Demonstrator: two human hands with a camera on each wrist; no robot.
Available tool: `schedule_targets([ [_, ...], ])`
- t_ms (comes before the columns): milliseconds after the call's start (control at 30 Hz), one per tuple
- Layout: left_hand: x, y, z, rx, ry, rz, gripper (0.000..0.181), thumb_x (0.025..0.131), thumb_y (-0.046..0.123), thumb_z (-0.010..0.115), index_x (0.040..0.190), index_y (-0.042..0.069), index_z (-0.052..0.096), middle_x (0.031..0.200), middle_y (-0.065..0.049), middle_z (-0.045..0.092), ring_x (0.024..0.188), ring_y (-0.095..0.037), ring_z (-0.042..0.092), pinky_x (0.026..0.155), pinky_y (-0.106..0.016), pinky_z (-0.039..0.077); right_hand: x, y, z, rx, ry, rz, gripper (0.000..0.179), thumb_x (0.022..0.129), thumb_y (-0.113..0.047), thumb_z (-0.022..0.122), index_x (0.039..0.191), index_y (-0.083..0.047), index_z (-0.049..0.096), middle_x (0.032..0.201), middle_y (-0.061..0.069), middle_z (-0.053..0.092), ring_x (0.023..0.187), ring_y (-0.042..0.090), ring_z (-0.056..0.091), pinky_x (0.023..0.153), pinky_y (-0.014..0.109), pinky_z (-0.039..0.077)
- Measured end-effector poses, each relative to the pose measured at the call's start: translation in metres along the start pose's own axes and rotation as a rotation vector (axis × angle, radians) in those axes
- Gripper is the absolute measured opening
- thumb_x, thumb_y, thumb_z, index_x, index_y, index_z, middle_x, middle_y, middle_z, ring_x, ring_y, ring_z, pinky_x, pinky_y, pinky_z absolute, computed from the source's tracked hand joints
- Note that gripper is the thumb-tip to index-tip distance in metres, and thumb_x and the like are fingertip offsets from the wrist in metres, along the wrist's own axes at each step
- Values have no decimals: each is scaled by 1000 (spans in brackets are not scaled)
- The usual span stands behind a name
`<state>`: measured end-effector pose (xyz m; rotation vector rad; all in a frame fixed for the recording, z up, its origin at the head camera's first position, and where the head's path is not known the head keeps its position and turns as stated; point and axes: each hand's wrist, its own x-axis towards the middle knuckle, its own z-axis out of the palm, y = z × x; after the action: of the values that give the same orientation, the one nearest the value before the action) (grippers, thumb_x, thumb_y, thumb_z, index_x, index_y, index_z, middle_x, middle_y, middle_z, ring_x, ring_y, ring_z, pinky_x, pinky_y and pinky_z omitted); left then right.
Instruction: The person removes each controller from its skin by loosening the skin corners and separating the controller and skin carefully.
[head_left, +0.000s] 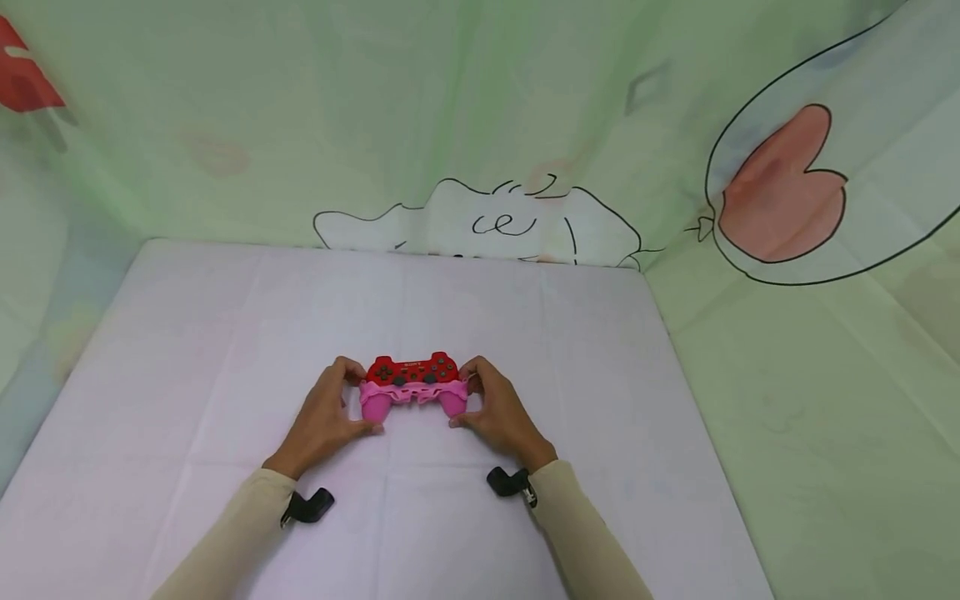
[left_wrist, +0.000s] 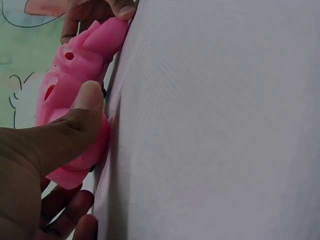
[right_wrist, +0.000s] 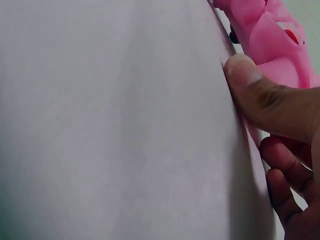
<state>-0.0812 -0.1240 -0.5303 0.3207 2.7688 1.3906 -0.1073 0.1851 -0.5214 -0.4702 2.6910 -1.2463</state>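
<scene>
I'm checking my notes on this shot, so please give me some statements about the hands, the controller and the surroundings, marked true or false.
1. The left hand and right hand both hold the red controller. True.
2. A pink cover hides the controller's whole button face. False: the pink cover leaves the red button face showing.
3. A black device sits near each wrist. True.
4. The sleeves are black. False: the sleeves are beige.
5. White tabletop shows beyond the controller. True.

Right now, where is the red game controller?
In the head view, the red controller sits just left of and below centre, partly in a pink cover, between the left fingers and right fingers.
</scene>
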Motion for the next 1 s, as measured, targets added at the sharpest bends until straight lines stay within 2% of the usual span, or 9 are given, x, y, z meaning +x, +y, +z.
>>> schedule_targets([
  [133,0,-4,0,-25,-14,8,83,68,24,103,131,13,50,123,-5,61,98,-20,54,84,-31,51,3,5,-1,17,8,-26,68,72,-19,100,121,-27,54,107,-9,64,100,10,65,91,31,56],
  [233,-1,-7,-2,-79,15,11,75,69,24,103,125,16,54,118,-2,63,95,-20,55,81,-26,49,5,9,-3,51,1,-40,66,72,-21,100,121,-29,56,109,-9,64,100,12,64,90,28,56],
  [400,-1,-11,-9,-217,17,8,65,74,24,100,122,18,56,120,-1,62,99,-21,60,83,-23,50,10,14,-5,255,-8,-77,60,74,-9,98,120,-17,61,121,2,63,99,20,66,90,29,59],
  [467,-1,-11,-12,-276,2,0,62,76,20,98,121,17,57,121,-3,61,97,-23,62,84,-23,51,12,15,-5,342,-19,-95,56,74,-4,96,118,-9,62,121,8,63,99,22,67,91,29,60],
  [533,-1,-12,-15,-319,-16,-8,58,77,17,97,119,16,57,119,-3,61,93,-25,62,84,-24,51,13,15,-5,385,-30,-101,54,75,-3,95,117,-5,62,119,11,63,98,21,68,91,27,60],
  [667,-1,-13,-15,-333,-24,-2,55,76,16,97,115,16,59,108,-4,63,92,-23,60,82,-25,50,13,15,-5,416,-55,-79,52,74,-1,96,114,-4,62,114,10,65,97,18,70,91,23,60],
  [800,0,-13,-14,-326,-8,20,46,81,16,94,111,15,59,99,-3,62,87,-20,59,78,-25,49,12,13,-6,441,-48,-68,45,76,6,90,110,-2,62,107,8,66,94,14,69,87,22,60],
  [900,2,-14,-16,-333,-2,28,43,83,15,92,109,14,58,96,-3,62,85,-19,60,76,-24,50,13,12,-6,462,-50,-71,42,78,8,88,110,-1,62,106,9,65,93,12,67,87,21,59],
  [1000,3,-13,-17,-348,-12,23,48,81,12,93,113,13,57,100,-5,62,87,-20,61,77,-24,51,13,12,-6,483,-70,-68,43,78,7,90,109,1,61,106,9,64,91,11,66,87,20,59],
])
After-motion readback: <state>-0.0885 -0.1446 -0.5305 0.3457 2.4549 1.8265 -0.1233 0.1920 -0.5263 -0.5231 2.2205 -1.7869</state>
